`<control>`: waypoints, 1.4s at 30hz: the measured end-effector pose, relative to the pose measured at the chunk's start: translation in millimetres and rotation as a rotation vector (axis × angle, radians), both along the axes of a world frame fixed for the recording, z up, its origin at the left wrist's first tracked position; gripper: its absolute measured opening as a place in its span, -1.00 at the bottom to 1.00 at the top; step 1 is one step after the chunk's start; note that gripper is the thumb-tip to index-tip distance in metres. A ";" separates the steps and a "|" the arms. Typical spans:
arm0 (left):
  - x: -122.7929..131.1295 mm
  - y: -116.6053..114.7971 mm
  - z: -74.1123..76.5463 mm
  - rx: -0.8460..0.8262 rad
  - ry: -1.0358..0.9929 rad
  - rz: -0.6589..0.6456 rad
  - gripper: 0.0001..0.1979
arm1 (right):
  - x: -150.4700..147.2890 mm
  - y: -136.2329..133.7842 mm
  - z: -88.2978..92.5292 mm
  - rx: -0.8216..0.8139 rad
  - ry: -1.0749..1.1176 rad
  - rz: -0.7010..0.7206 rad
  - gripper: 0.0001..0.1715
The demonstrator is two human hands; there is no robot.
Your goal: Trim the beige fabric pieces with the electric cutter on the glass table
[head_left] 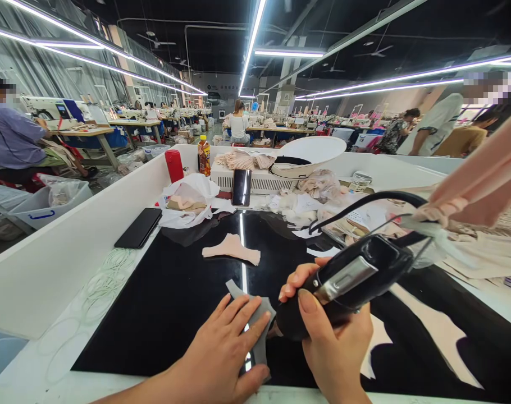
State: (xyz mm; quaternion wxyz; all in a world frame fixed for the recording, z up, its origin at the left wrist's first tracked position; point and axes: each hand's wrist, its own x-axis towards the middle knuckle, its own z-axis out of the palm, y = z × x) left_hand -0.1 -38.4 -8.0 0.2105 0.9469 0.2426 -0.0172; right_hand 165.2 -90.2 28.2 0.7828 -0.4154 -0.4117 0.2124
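Observation:
My left hand (230, 350) lies flat with fingers spread, pressing a grey curved flat piece (261, 314) against the black work surface (175, 292). My right hand (335, 342) is wrapped round a black corded power tool (365, 269) with a metal plate on its side. Its lower end is at the right edge of the grey piece; whether they touch, I cannot tell. A pale pink fabric piece (231, 249) lies farther back on the black surface. To the right of the tool lie more pale pink cut pieces (434, 325).
A black cable (365, 199) arches up from the tool near hanging pink cloth (478, 185). A black phone (138, 228), plastic bag (190, 196), bottle (204, 156) and white bowl-like dish (318, 150) line the back. A low white wall (82, 230) borders the left. Several people sit at sewing machines beyond.

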 end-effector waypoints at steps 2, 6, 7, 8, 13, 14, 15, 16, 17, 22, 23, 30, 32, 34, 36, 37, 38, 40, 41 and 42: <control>0.5 0.3 2.5 -0.007 0.015 0.000 -0.24 | -0.7 0.0 -0.8 0.000 -0.002 0.003 -0.61; 0.1 -0.3 3.4 -0.006 0.006 0.005 -0.24 | -1.6 -1.0 -2.9 -0.009 0.006 -0.013 -0.61; -0.1 -0.4 3.1 -0.005 -0.008 0.006 -0.24 | -1.6 -1.2 -3.2 -0.016 0.009 -0.018 -0.60; -0.2 -0.5 2.9 -0.005 -0.023 0.008 -0.24 | -1.5 -1.2 -3.4 -0.024 0.012 -0.021 -0.60; 0.0 -0.8 4.1 -0.017 -0.048 0.015 -0.23 | 0.0 -2.5 -2.5 -0.025 0.035 0.000 -0.60; 0.0 -0.9 4.3 -0.020 -0.040 0.015 -0.23 | 0.1 -3.7 -2.1 -0.018 0.045 0.011 -0.60; -0.1 -1.1 4.3 -0.022 -0.036 0.016 -0.23 | 0.1 -5.2 -1.7 -0.012 0.052 0.022 -0.61; -0.3 -1.2 4.1 -0.022 -0.041 0.017 -0.23 | 0.0 -7.0 -1.4 -0.007 0.058 0.031 -0.61; -0.5 -1.4 3.9 -0.019 -0.052 0.017 -0.22 | -0.3 -8.8 -1.0 -0.004 0.062 0.039 -0.61; -0.2 -1.6 4.6 -0.025 -0.100 0.025 -0.23 | -3.2 -14.1 0.1 -0.007 0.074 0.043 -0.58; 0.1 -1.8 5.5 -0.031 -0.092 0.029 -0.22 | -3.9 -14.4 0.3 -0.011 0.072 0.043 -0.58; 2.3 -1.9 13.8 -0.076 -0.043 0.048 -0.21 | -4.6 -16.9 2.4 -0.044 0.096 0.032 -0.61; 3.2 -0.9 15.3 -0.089 -0.036 0.049 -0.20 | -2.0 -17.9 2.5 -0.019 0.080 0.055 -0.63; 3.9 0.5 15.4 -0.095 -0.031 0.053 -0.20 | 0.2 -18.9 2.5 0.008 0.068 0.075 -0.65; 3.9 2.0 14.2 -0.089 -0.050 0.053 -0.20 | 0.3 -19.8 3.0 0.021 0.067 0.097 -0.65; 3.6 2.7 13.3 -0.084 -0.063 0.051 -0.20 | -0.7 -20.3 3.5 0.021 0.069 0.106 -0.65; 3.2 3.2 12.3 -0.079 -0.075 0.050 -0.19 | -2.3 -20.9 4.0 0.016 0.077 0.109 -0.64; 2.4 3.9 10.6 -0.073 -0.091 0.047 -0.19 | -6.7 -22.0 5.2 -0.008 0.107 0.091 -0.61; 2.0 4.1 9.8 -0.070 -0.096 0.046 -0.20 | -8.9 -22.5 5.6 -0.022 0.125 0.078 -0.60; 1.8 4.2 9.1 -0.068 -0.102 0.046 -0.20 | -10.7 -22.9 5.8 -0.037 0.142 0.066 -0.59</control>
